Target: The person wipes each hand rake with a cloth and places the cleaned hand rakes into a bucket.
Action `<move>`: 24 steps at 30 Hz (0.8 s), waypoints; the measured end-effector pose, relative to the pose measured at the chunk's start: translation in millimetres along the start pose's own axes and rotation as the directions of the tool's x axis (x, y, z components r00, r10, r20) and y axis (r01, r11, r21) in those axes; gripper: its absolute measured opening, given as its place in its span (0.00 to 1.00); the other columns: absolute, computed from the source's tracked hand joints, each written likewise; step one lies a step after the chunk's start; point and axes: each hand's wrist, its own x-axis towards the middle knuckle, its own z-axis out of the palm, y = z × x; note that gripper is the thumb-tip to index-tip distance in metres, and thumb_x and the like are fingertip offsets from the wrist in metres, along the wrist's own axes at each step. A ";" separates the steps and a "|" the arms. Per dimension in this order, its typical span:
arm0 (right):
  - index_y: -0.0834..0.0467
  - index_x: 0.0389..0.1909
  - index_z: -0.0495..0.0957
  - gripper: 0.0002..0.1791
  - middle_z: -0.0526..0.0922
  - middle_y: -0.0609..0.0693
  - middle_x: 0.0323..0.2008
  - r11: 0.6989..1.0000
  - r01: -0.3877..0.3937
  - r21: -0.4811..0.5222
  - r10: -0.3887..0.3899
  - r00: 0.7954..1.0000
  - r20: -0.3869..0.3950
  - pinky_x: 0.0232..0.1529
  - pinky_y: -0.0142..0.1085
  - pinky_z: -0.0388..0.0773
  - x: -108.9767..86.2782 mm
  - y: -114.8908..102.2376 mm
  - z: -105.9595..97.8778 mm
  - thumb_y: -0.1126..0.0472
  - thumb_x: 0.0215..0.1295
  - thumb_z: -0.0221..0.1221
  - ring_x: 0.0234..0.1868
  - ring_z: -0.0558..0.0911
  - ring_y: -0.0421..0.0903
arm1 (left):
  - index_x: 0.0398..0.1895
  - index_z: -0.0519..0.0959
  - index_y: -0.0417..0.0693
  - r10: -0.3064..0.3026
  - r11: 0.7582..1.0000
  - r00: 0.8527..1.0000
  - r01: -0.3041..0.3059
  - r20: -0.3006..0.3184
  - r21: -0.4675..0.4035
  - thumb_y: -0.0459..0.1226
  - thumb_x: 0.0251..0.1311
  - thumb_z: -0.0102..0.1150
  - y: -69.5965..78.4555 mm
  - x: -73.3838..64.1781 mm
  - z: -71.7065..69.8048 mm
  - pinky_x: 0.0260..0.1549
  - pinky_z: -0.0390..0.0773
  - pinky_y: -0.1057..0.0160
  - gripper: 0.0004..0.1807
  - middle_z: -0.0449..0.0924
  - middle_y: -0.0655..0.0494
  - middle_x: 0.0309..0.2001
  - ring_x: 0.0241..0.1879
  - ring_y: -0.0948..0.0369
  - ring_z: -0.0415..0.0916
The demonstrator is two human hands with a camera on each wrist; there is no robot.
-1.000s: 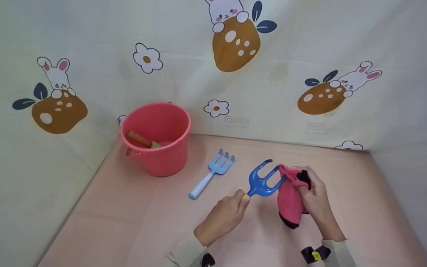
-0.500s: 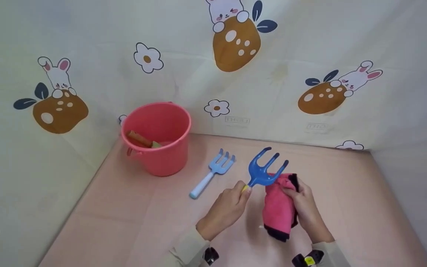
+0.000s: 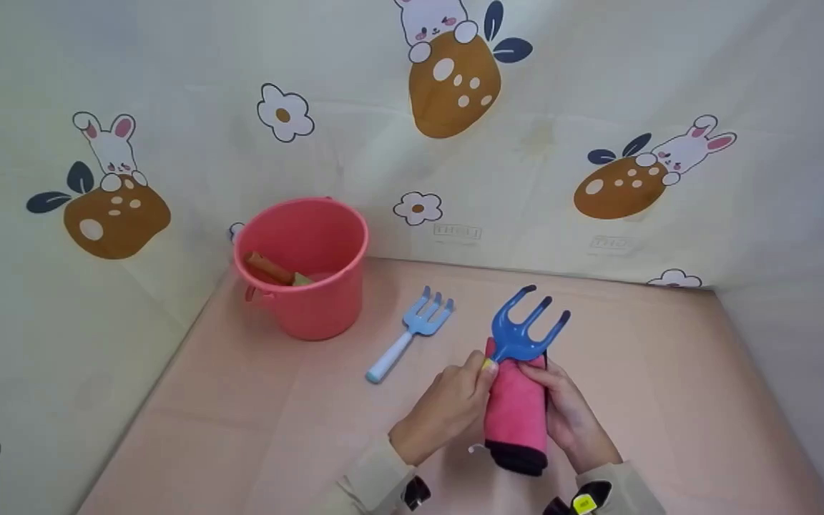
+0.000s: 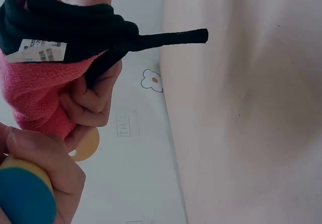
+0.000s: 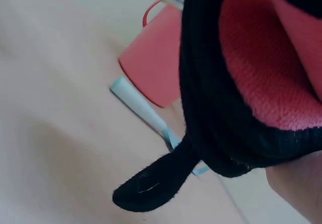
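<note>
My left hand (image 3: 444,408) grips the handle of a blue three-pronged hand rake (image 3: 516,342), its prongs pointing up and away. In the left wrist view the rounded teal end of the handle (image 4: 25,196) sticks out of the fist. A folded pink cloth with black edging (image 3: 516,415) hangs from my right hand (image 3: 575,418), thumb in front and fingers behind. The rake's neck overlaps the top of the cloth. The right wrist view shows the cloth's folded layers (image 5: 266,68) and a black strip (image 5: 156,181) hanging off its edge.
A light blue hand rake (image 3: 412,335) lies on the pink-covered table (image 3: 240,429), left of my hands. Behind it stands a pink bucket (image 3: 322,307) with an orange-handled tool (image 3: 267,268) inside. A printed cloth wall (image 3: 355,157) borders the table at the back and sides.
My right hand has brought the cloth left and towards me, now under the blue rake's neck. My left hand has shifted slightly right with the rake. Bucket and light blue rake have not moved.
</note>
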 end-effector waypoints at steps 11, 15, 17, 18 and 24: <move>0.49 0.59 0.56 0.18 0.67 0.48 0.54 0.970 0.054 0.238 -0.033 0.995 -0.092 0.55 0.38 0.71 -2.1 -1.3 -2.5 0.63 0.71 0.38 0.53 0.73 0.43 | 0.38 0.66 0.50 -0.052 0.998 0.996 0.050 0.073 0.027 0.53 0.71 0.33 1.7 -0.8 0.0 0.19 0.65 0.72 0.18 0.63 0.60 0.19 0.18 0.68 0.66; 0.49 0.60 0.54 0.17 0.63 0.48 0.58 0.954 0.068 0.293 -0.048 0.996 -0.073 0.56 0.36 0.70 -4.8 -7.4 -3.8 0.62 0.72 0.35 0.54 0.72 0.42 | 0.37 0.66 0.50 -0.034 0.999 0.997 0.032 0.071 0.032 0.53 0.71 0.33 2.3 -2.1 -0.1 0.19 0.64 0.72 0.18 0.62 0.60 0.19 0.17 0.67 0.64; 0.51 0.58 0.56 0.16 0.67 0.47 0.56 0.941 0.072 0.330 -0.054 0.997 -0.064 0.54 0.35 0.70 -6.4 -11.0 -4.0 0.62 0.73 0.34 0.53 0.73 0.41 | 0.36 0.65 0.50 -0.019 0.999 0.997 0.016 0.070 0.036 0.53 0.71 0.32 2.5 -2.9 -0.4 0.18 0.63 0.72 0.19 0.61 0.61 0.18 0.17 0.68 0.62; 0.51 0.57 0.57 0.15 0.69 0.47 0.55 0.936 0.072 0.345 -0.056 0.997 -0.057 0.54 0.34 0.70 -7.3 -12.7 -4.3 0.62 0.73 0.33 0.52 0.74 0.40 | 0.36 0.65 0.50 -0.013 0.999 0.997 0.010 0.072 0.034 0.53 0.71 0.32 2.4 -3.4 -0.4 0.17 0.62 0.72 0.19 0.60 0.61 0.18 0.16 0.68 0.62; 0.52 0.50 0.62 0.13 0.74 0.45 0.47 0.890 0.086 0.449 -0.063 0.996 -0.066 0.52 0.32 0.69 -10.0 -22.2 -5.7 0.62 0.72 0.31 0.48 0.73 0.40 | 0.33 0.64 0.49 0.059 0.997 0.997 -0.062 0.057 0.047 0.50 0.72 0.34 -1.1 -6.6 0.3 0.14 0.57 0.73 0.17 0.56 0.63 0.16 0.13 0.69 0.56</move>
